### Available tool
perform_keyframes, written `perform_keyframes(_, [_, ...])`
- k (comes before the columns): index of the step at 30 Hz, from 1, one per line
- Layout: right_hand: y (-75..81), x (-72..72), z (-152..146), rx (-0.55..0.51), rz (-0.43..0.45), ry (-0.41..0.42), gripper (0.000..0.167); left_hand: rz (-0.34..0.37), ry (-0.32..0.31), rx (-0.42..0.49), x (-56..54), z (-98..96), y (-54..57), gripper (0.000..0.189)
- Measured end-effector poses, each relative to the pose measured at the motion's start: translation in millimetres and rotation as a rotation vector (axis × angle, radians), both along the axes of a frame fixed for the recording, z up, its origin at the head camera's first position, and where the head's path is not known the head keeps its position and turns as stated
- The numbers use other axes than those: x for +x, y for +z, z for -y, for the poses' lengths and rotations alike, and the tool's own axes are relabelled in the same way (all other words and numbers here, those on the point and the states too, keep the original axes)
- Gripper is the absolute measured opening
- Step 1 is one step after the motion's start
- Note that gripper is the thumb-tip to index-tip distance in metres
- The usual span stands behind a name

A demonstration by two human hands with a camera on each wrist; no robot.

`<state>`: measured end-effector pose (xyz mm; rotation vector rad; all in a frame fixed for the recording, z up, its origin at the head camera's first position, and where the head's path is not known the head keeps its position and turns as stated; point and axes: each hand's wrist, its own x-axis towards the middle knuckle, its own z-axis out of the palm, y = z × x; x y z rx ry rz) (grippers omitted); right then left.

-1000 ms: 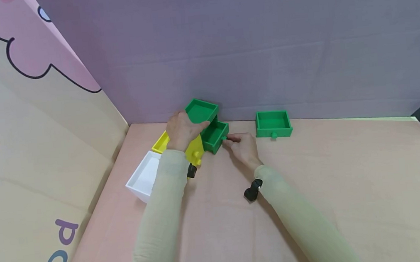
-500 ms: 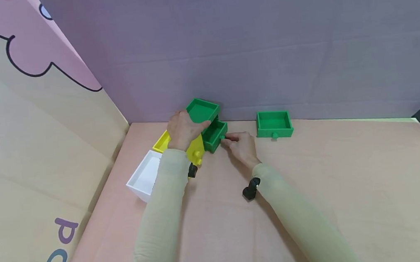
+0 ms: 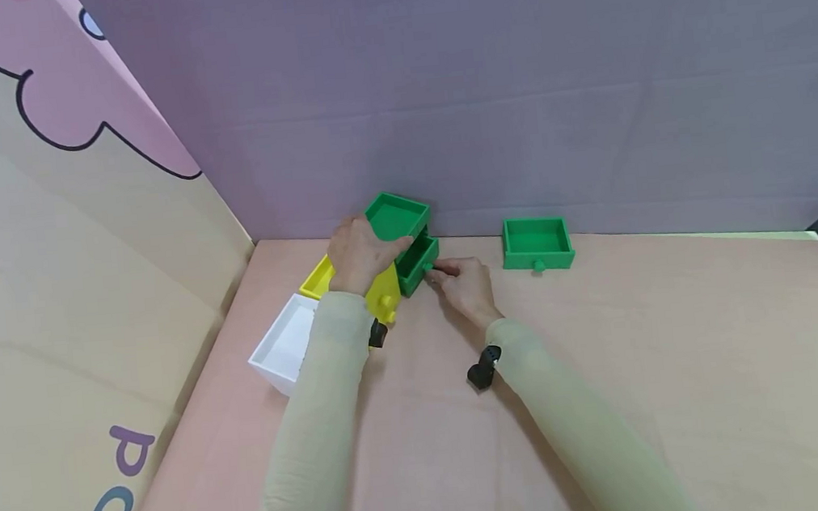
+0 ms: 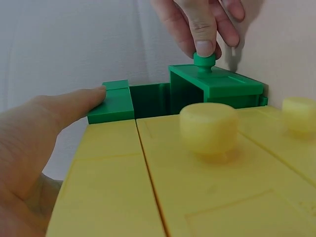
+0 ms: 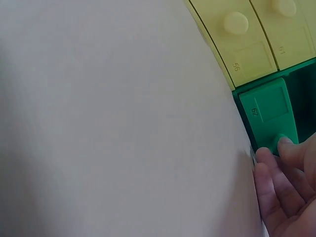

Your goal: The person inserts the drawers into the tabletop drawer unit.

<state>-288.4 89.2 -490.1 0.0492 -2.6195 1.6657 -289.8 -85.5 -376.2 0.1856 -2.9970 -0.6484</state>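
In the head view my left hand [image 3: 359,256] holds the small green drawer cabinet [image 3: 397,217] where it meets the yellow drawer cabinet [image 3: 385,290]. Its thumb lies on the green front edge in the left wrist view; the other fingers are mostly hidden. My right hand [image 3: 466,287] pinches the round knob [image 4: 204,60] of a green drawer [image 5: 269,111]. That drawer sits partly out of the lower part of the green cabinet, with a dark opening beside it. Two yellow drawer knobs show close up in the left wrist view.
A second green drawer [image 3: 536,243] lies on the pink cloth to the right, near the back wall. A white tray-like box [image 3: 287,341] stands at the left of the yellow cabinet, partly behind the left sleeve. Grey-purple wall fabric [image 3: 512,100] rises close behind the cabinets.
The green drawer has slid farther into its cabinet, and my right hand has moved left with it, still pinching the knob. My left hand keeps its place on the cabinet.
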Motion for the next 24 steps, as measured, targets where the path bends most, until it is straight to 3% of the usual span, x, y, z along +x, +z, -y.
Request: perform_keyframes(24, [0.0,-4.3,6.8,0.053,0.012,-0.028,0.028,-0.014,-0.004,0.008,1.1,-1.9,1.4,0.078])
